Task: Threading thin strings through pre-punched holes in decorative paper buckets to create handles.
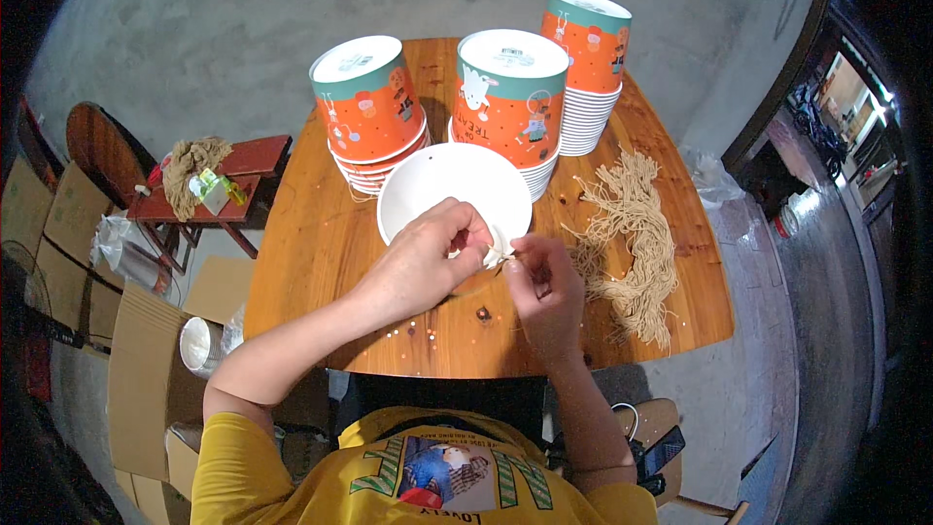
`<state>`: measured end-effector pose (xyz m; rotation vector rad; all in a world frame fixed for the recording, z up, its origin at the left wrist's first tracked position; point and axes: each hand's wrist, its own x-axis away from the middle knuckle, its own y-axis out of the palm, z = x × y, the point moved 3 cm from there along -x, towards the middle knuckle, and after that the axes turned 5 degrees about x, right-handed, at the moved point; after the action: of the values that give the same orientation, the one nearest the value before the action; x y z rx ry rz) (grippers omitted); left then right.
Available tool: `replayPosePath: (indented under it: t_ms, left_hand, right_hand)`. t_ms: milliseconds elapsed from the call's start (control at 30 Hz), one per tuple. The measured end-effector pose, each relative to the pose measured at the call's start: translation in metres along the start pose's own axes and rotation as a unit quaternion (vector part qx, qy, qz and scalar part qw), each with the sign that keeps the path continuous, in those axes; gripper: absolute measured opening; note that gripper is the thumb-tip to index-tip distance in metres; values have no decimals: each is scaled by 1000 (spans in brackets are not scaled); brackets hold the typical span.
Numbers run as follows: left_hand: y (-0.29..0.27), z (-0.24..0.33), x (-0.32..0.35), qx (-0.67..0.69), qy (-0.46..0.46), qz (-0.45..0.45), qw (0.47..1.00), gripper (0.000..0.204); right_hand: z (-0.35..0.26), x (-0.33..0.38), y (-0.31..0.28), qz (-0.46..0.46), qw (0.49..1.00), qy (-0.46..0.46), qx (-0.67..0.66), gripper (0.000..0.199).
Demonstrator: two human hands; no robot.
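A white-lined paper bucket (437,185) lies tipped toward me at the middle of the table, its open mouth facing me. My left hand (432,248) reaches across its lower side, thumb and fingers pinched at the near right rim. Close beside it, my right hand (546,292) is closed with its fingertips on a thin tan string (501,258) at that same rim. The fingers cover most of the string. A loose bundle of tan strings (637,248) lies on the table to the right of my right hand.
Upside-down stacks of orange and green paper buckets stand behind: a left stack (374,107), a middle stack (510,102) and a tall right stack (588,49). Small beads (413,331) dot the wooden table's (321,282) near edge. A red bench (258,160) and cardboard boxes (146,369) stand left.
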<state>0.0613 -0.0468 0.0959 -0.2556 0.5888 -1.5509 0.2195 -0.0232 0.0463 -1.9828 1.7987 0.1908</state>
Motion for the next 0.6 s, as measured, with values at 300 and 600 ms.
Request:
replayPosePath:
  t_ms: [300,600]
  left_hand:
    - [8,1,1,-23,77,14,997,9]
    - [5,-5,3,-36,100,51,993,8]
  right_hand:
    - [-6,-5,-3,-51,997,0,65,7]
    - [-11,3,-18,-91,985,-12,149,6]
